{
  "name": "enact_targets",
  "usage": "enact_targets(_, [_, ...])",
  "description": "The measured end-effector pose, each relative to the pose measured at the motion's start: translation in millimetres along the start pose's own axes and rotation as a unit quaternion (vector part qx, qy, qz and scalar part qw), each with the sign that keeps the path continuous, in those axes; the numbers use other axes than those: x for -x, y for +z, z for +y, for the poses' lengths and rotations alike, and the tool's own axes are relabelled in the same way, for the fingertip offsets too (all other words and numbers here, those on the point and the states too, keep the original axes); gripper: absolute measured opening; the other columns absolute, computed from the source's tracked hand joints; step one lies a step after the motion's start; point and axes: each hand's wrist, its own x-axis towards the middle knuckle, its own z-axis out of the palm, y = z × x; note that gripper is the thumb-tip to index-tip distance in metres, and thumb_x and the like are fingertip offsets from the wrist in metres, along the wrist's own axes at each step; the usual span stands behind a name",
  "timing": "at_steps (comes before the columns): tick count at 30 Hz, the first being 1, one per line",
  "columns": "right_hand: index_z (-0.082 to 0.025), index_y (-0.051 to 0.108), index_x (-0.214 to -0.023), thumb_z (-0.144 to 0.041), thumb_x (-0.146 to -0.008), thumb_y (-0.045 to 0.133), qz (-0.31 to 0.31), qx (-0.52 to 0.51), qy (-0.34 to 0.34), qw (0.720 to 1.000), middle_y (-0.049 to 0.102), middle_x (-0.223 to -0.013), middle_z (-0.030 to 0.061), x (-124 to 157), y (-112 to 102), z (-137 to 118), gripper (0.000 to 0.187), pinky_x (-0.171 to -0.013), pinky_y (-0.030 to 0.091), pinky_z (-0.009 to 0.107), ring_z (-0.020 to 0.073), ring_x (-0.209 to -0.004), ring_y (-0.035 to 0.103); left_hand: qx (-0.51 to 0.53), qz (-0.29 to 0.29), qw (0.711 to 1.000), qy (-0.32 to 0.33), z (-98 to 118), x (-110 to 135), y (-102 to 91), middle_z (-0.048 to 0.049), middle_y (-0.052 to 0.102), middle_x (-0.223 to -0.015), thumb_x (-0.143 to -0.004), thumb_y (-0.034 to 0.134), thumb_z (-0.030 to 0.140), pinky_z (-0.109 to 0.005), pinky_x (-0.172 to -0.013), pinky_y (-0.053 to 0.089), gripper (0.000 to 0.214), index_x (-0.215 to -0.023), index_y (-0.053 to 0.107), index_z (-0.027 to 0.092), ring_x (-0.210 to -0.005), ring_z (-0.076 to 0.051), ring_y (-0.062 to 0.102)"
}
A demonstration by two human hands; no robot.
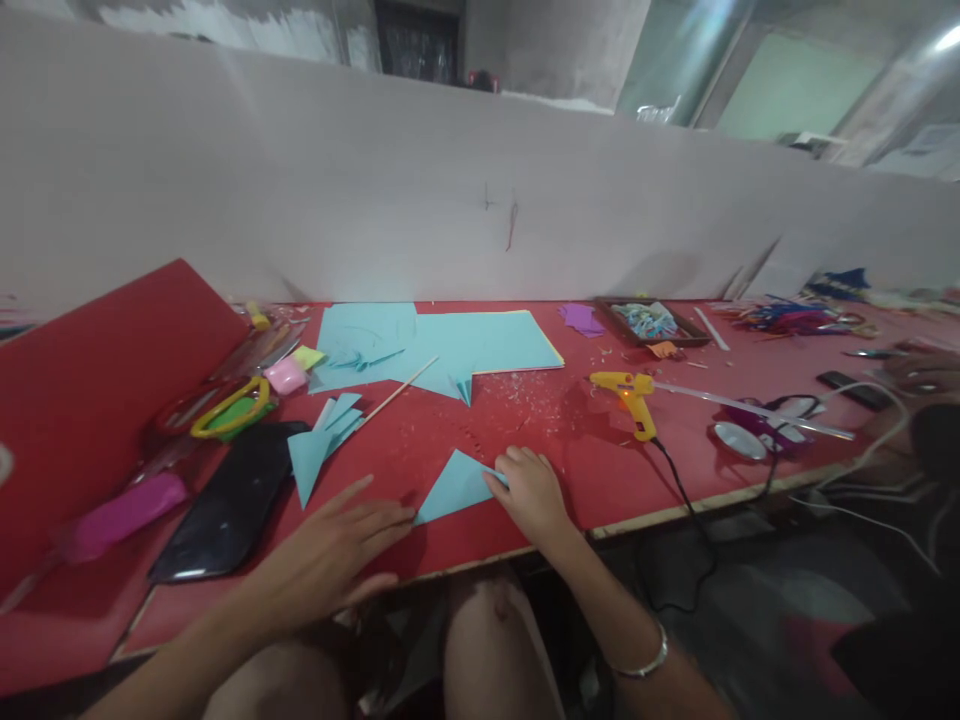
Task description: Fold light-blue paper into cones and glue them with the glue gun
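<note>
A light blue piece of folded paper [457,487] lies near the front edge of the red table. My right hand [534,497] has its fingers closed on the paper's right corner. Flat and spread, my left hand [334,550] rests on the table with fingertips at the left corner. Beyond my left hand are folded blue paper pieces [322,445] and a thin stick [397,390]. Larger blue sheets [487,340] lie farther back, with another pleated piece [461,383] at their front edge.
A yellow glue gun [634,400] with a cord lies on the right. A black phone-like slab [229,500] and yellow-handled scissors [232,410] are on the left. A brown tray [694,335] of scraps sits near the white partition [375,200]. A co-worker's hand [926,375] shows far right.
</note>
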Motion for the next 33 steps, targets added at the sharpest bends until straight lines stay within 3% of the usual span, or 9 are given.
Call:
enact_targets(2, [-0.019,0.060,-0.076,-0.033,-0.086,0.048,0.003,-0.002,0.004,1.000,0.061,-0.083,0.0030,0.3,-0.5,-0.7,0.020,-0.066,0.028,0.028,0.0165,-0.083,0.054,-0.009,0.016,1.000,-0.010,9.7,-14.9,-5.8,-0.0010,0.065,-0.100,-0.086,0.041,0.031,-0.040,-0.103,0.027,0.026,-0.092,0.065,0.026,-0.095,-0.015,0.058])
enact_targets(4, [-0.019,0.060,-0.077,-0.032,-0.085,0.049,0.004,-0.007,0.008,1.000,0.061,-0.083,0.0027,0.4,-1.5,-1.8,0.020,-0.067,0.029,0.028,0.0165,-0.083,0.054,-0.027,0.053,0.998,-0.026,19.2,-31.4,-8.4,-0.0045,0.064,-0.094,-0.086,0.038,0.025,-0.036,-0.089,0.040,0.027,-0.088,0.065,0.021,-0.091,-0.017,0.057])
enact_targets(7, [-0.019,0.061,-0.078,-0.032,-0.085,0.049,0.007,-0.013,0.007,1.000,0.062,-0.084,0.0021,0.3,-2.8,-3.4,0.018,-0.068,0.030,0.028,0.0164,-0.084,0.055,-0.042,0.109,0.990,-0.081,25.1,-53.0,-5.3,-0.0066,0.062,-0.087,-0.086,0.036,0.025,-0.034,-0.075,0.044,0.030,-0.079,0.064,0.019,-0.082,-0.018,0.056])
enact_targets(9, [-0.019,0.060,-0.077,-0.031,-0.085,0.049,0.010,-0.012,0.006,1.000,0.062,-0.084,0.0020,0.3,-2.5,-3.7,0.018,-0.068,0.030,0.028,0.0163,-0.084,0.055,-0.004,0.123,0.990,-0.074,21.9,-62.4,0.3,-0.0063,0.061,-0.094,-0.086,0.038,0.025,-0.032,-0.078,0.045,0.027,-0.086,0.064,0.019,-0.087,-0.017,0.055])
enact_targets(12, [-0.019,0.060,-0.076,-0.031,-0.086,0.048,0.015,-0.009,0.002,1.000,0.061,-0.083,0.0026,0.2,0.1,-2.3,0.019,-0.068,0.031,0.028,0.0163,-0.083,0.055,0.039,0.100,0.994,-0.027,9.8,-67.7,11.2,-0.0047,0.056,-0.117,-0.085,0.039,0.020,-0.032,-0.092,0.040,0.032,-0.112,0.056,0.024,-0.108,-0.016,0.050])
enact_targets(17, [-0.018,0.058,-0.081,-0.030,-0.084,0.050,0.037,-0.032,0.005,0.999,0.061,-0.083,0.0037,-0.1,3.4,-1.1,0.014,-0.070,0.034,0.029,0.0181,-0.082,0.053,0.004,0.012,1.000,-0.010,-7.9,-64.3,24.6,-0.0004,0.038,-0.139,-0.089,0.035,0.032,-0.048,-0.106,0.020,0.043,-0.132,0.034,0.033,-0.128,-0.019,0.032])
enact_targets(20, [-0.018,0.056,-0.100,-0.026,-0.083,0.051,0.089,-0.035,-0.029,0.995,0.060,-0.093,0.0070,5.4,1.4,-5.8,0.020,-0.074,0.036,0.032,0.0209,-0.088,0.051,-0.014,-0.020,0.999,-0.022,-8.7,-63.4,25.2,-0.0004,0.031,-0.143,-0.090,0.030,0.035,-0.051,-0.106,0.016,0.046,-0.136,0.028,0.031,-0.131,-0.021,0.026])
enact_targets(25, [-0.023,0.056,-0.109,-0.020,-0.085,0.045,0.093,-0.050,-0.244,0.964,0.059,-0.103,0.0055,24.3,-0.5,-14.1,0.026,-0.088,0.033,0.035,0.0187,-0.091,0.048,-0.030,-0.029,0.999,-0.025,-5.8,-63.9,24.6,0.0007,0.030,-0.143,-0.091,0.029,0.035,-0.048,-0.106,0.018,0.044,-0.135,0.030,0.031,-0.132,-0.020,0.024])
enact_targets(33, [-0.027,0.057,-0.114,-0.033,-0.085,0.046,0.073,-0.034,-0.239,0.968,0.053,-0.120,0.0080,38.4,-3.5,19.9,0.031,-0.093,0.033,0.041,0.0238,-0.104,0.044,-0.033,-0.009,0.999,-0.017,-10.5,-63.4,30.3,0.0009,0.030,-0.143,-0.091,0.027,0.039,-0.047,-0.107,0.016,0.045,-0.136,0.026,0.033,-0.132,-0.018,0.025])
